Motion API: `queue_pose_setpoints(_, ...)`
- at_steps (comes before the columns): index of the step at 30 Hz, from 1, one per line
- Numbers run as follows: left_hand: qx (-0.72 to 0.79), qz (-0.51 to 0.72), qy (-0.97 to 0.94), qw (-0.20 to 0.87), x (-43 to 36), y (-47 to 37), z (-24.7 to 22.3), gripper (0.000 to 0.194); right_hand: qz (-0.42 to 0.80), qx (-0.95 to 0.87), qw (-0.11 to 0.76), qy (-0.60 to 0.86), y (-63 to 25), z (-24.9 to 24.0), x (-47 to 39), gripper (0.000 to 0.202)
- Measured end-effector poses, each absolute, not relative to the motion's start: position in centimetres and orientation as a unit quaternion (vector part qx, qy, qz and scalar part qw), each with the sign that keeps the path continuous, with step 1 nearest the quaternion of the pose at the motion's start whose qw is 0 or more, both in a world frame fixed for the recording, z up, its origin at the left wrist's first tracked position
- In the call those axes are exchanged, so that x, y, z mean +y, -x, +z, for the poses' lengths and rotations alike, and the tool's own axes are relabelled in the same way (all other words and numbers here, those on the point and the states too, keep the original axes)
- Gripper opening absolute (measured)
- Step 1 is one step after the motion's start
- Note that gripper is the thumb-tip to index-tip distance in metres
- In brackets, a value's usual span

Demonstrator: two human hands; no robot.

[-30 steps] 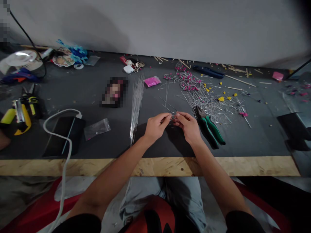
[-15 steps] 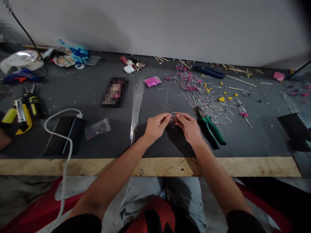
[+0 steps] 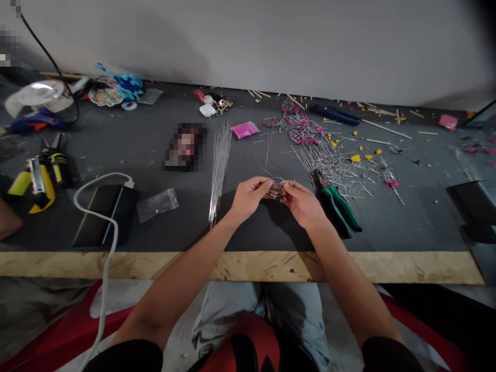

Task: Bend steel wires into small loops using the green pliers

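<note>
A thin silver wire (image 3: 276,179), bent into a loop, spans between my two hands over the dark work surface. My left hand (image 3: 250,195) pinches its left side with thumb and fingers. On the other side, my right hand (image 3: 300,201) pinches the wire too, its fingertips almost meeting the left ones. Pliers with green and black handles (image 3: 338,206) lie just right of my right hand. A bundle of straight wires (image 3: 220,170) lies left of my left hand. Beyond my right hand is a heap of bent wires with pink bits (image 3: 304,126).
A pink packet (image 3: 245,129), keys with a white case (image 3: 208,109) and a blue-handled tool (image 3: 335,114) lie farther back. At left are a black power bank (image 3: 101,217) with a white cable, a plastic bag (image 3: 158,205) and a yellow cutter (image 3: 41,186). Another person's hand (image 3: 8,219) shows at the left edge.
The fingers of both hands have shifted slightly around the wire, and its loop shows wider between them. The whole view has moved a little; the things on the table lie as before.
</note>
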State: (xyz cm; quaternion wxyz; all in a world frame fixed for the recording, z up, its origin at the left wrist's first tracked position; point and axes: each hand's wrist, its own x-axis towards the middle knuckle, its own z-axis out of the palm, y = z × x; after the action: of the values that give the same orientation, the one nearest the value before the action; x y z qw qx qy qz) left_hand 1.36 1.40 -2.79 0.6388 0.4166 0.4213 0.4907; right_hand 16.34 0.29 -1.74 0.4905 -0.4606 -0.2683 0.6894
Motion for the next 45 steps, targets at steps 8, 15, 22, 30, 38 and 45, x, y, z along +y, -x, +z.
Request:
queue_pose_setpoints(8,0.427,0.487,-0.433,0.627,1.5,-1.1,-2.5,0.026,0.685,-0.275,0.482,0.472,-16.4,-1.4,0.3,0.012)
queue_pose_setpoints(15,0.408,0.469,-0.424,0.658,1.8,-0.9,-2.7,0.024,0.723,-0.272,0.439,0.458,-17.1,-1.5,0.4,0.012)
queue_pose_setpoints(22,0.410,0.440,-0.370,0.708,1.9,-0.8,-2.5,0.024,0.736,-0.252,0.450,0.438,-17.1,-1.4,0.2,0.012)
queue_pose_setpoints(30,0.414,0.448,-0.378,0.696,1.8,-0.9,-2.5,0.023,0.711,-0.294,0.473,0.429,-16.8,-1.9,0.3,0.010)
queue_pose_setpoints(38,0.487,0.452,-0.617,0.422,0.3,-1.2,-2.2,0.022,0.526,-0.431,0.497,0.538,-16.0,-1.3,-0.1,0.018)
queue_pose_setpoints(45,0.454,0.394,-0.778,0.182,-0.2,-1.1,-2.5,0.024,0.521,-0.401,0.480,0.580,-15.9,-1.5,0.0,0.017)
